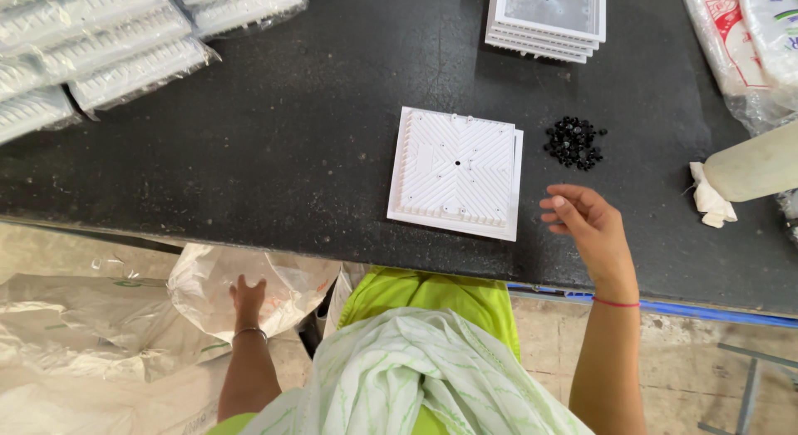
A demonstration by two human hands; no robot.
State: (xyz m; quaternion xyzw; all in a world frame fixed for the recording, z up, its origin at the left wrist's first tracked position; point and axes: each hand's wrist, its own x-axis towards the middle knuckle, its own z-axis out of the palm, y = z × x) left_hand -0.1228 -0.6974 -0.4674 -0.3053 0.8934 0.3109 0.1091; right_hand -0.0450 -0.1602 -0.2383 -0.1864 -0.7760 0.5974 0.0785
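Panel position: white square ribbed plastic panel (455, 172) lies flat on the dark speckled counter (274, 152), centre of the frame, near the front edge. It seems to sit on a second like panel, whose edge shows along the right and bottom sides.

My right hand (582, 219) hovers low over the counter just right of the panel, not touching it. Its fingers (559, 204) are loosely curled and hold nothing that I can see. Above it, toward the upper right, sits a small heap of black plastic fasteners (575, 142), near the panel's right edge but apart from it.

My left hand (248, 298) is down below the counter edge, lower left of the frame, fingers spread flat on a crumpled translucent plastic bag (208, 290). Pressing or resting on it, not clenched.

Handling judgement: panel looks light, thin and stiff; moulded ribs give stiffness, but fine fins along the left edge could probably snap if squeezed. Surface is likely smooth, so a flat pinch might slip. Best hold, I judge: two opposite plain edges, or thumb under the right rim with fingers on top.

Surroundings: a stack of similar white square panels (546, 19) at top centre right; bagged white ribbed parts (91, 53) at upper left; a pale cylinder (752, 165) with a rag at right edge.
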